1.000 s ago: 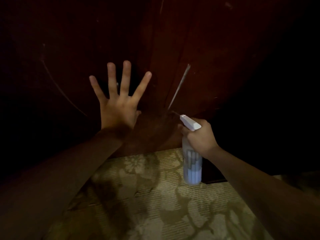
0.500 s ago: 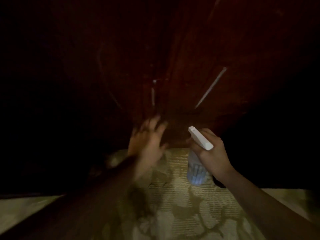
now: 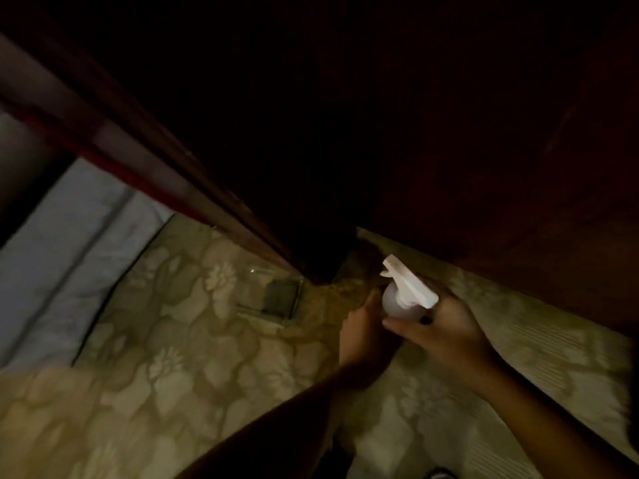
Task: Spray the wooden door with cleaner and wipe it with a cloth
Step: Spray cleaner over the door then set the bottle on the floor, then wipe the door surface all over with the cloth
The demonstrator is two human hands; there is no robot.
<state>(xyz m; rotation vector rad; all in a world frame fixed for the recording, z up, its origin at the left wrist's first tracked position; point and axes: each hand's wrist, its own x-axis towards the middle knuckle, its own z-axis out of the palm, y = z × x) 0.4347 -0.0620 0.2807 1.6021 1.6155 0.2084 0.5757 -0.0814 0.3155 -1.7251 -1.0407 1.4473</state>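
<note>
The dark wooden door (image 3: 501, 167) fills the upper right of the view, very dim. A white spray bottle (image 3: 404, 292) with a white trigger head is low in front of it, nozzle pointing up and left. My right hand (image 3: 446, 326) grips the bottle's neck from the right. My left hand (image 3: 363, 330) is on the bottle's left side, fingers around its body. No cloth is in view.
A reddish wooden door frame (image 3: 138, 157) runs diagonally from upper left to the middle. The patterned beige floor (image 3: 173, 375) lies below. A small clear box (image 3: 273, 299) sits on the floor near the frame. Pale grey fabric (image 3: 62, 254) is at the left.
My left hand has left the door, dropped down and come onto the spray bottle. The view has swung left and down, showing the frame and floor.
</note>
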